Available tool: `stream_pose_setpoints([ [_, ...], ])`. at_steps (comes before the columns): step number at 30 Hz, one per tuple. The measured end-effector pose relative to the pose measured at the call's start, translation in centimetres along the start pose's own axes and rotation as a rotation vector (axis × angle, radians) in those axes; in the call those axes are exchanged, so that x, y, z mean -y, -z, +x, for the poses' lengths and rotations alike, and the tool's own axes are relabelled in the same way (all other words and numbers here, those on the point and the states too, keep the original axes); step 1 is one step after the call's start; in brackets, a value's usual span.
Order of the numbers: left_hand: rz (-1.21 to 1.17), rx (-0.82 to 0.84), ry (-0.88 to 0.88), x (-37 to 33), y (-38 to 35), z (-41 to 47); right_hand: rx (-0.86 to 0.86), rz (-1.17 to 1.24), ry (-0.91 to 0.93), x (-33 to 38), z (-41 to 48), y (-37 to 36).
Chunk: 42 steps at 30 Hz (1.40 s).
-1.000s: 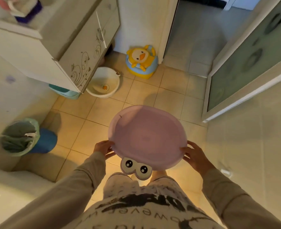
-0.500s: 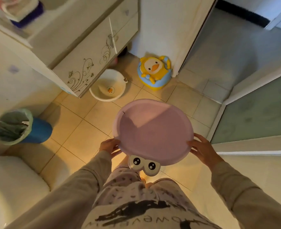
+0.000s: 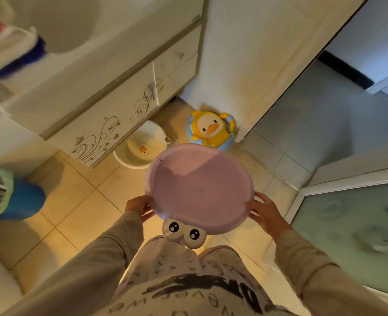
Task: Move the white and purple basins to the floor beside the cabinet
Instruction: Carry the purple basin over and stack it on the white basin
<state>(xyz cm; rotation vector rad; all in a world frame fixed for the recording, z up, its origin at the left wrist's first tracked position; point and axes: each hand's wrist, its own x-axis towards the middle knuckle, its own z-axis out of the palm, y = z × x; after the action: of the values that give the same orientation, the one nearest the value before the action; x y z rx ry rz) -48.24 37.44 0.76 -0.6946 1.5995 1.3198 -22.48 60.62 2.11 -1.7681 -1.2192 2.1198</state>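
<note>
I'm holding a purple basin bearing cartoon eyes; the white basin is showing an orange duck print, the cabinet dark swirls.

Below the purple basin, the person's shirt carries large dark lettering seen upside down and partly cut off, of which only "WOWEVE" or something close can be made out.

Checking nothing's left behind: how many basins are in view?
2. The purple basin is held in both hands; the white basin sits on the floor, partly under the cabinet. Others may be hidden.
</note>
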Motion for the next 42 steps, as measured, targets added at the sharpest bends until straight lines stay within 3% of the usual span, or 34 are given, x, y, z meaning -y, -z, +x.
stream_pose_setpoints([
  [9, -0.096, -0.106, 0.022, -5.8, -1.5, 1.8, 0.086, -0.134, -0.018, 8.6, 6.4, -5.0],
  [20, -0.480, -0.321, 0.082, -5.5, -3.6, 2.7, 0.418, -0.538, -0.084, 17.9, 16.9, -12.4],
  [25, -0.626, -0.421, 0.098, -4.2, -6.9, 3.2, 0.471, -0.692, -0.121, 20.9, 21.9, -15.1],
  [34, -0.715, -0.496, 0.176, -2.4, -10.4, 5.8, 0.506, -0.893, -0.189, 21.5, 27.4, -17.9],
  [42, -0.665, -0.490, 0.176, 0.5, -8.9, 16.2, 0.453, -0.918, -0.253, 14.7, 34.9, -17.9],
])
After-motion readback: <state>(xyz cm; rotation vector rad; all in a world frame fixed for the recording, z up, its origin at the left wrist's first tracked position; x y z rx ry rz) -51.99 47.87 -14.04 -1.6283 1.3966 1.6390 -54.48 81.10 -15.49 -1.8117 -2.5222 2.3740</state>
